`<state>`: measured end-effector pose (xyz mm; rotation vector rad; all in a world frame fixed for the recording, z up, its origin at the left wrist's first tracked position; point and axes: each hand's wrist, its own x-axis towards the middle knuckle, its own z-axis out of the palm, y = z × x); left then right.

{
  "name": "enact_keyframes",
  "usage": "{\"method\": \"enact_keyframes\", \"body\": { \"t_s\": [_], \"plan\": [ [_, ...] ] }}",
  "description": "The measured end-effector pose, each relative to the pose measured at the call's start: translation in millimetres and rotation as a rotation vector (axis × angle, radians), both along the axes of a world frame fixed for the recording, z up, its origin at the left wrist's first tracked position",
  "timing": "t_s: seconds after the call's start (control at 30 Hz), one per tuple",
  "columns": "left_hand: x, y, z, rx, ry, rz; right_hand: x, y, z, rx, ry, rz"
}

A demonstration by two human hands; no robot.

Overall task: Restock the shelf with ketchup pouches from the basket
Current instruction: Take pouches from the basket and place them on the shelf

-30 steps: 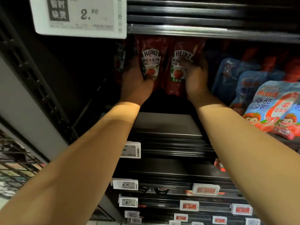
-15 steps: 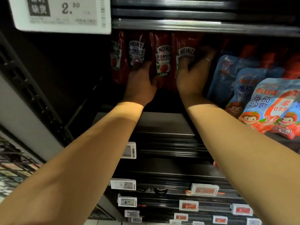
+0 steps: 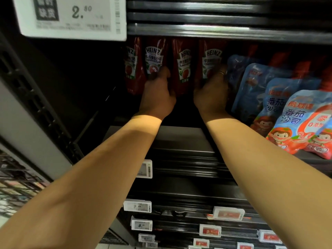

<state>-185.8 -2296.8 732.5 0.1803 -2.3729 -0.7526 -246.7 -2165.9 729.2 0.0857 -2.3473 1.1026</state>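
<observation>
Hanging at the top left, a large white price tag (image 3: pixel 71 17) reads 2.80 beside a dark block of characters, clipped to the rail of the shelf above. Below and to its right, four red Heinz ketchup pouches stand upright in a row at the back of the dark shelf (image 3: pixel 161 133). The leftmost pouch (image 3: pixel 132 69) stands free, just beside the second pouch (image 3: pixel 153 58). The left hand (image 3: pixel 158 94) reaches in from below with its fingers curled around the lower part of that second pouch, its thumb against the front of the label. The third pouch (image 3: pixel 183 69) stands in the gap between the two hands, touched by the left hand's knuckles at its lower edge as far as can be told. The right hand (image 3: pixel 211 92) grips the fourth pouch (image 3: pixel 211 58) low down, fingers wrapped round its right side, a ring (image 3: pixel 221 72) showing on one finger. Right of that hand, a row of blue and red tomato sauce pouches (image 3: pixel 294 121) with cartoon figures leans forward along the same shelf, the nearest one at the far right edge. Beneath both forearms, lower shelf rails carry several small price labels (image 3: pixel 137 205), white ones toward the left and red ones toward the right. The basket is out of view.
</observation>
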Motion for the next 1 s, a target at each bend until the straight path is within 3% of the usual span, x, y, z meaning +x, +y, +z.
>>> {"method": "enact_keyframes", "body": {
  "t_s": [0.43,0.5,0.6,0.8,1.0],
  "plan": [
    [2,0,0,0.019,-0.139,-0.150,5,-9,2,0.049,0.014,0.101],
    [5,-5,3,0.048,-0.085,-0.064,7,-8,3,0.070,0.015,0.083],
    [7,-21,6,0.174,0.096,0.227,14,-5,1,0.053,0.032,0.051],
    [0,-36,-5,0.412,-0.086,0.349,11,-1,-3,0.082,-0.104,0.046],
    [-6,-37,-5,0.426,-0.127,0.393,3,-9,-7,0.080,-0.119,0.034]
  ]
}}
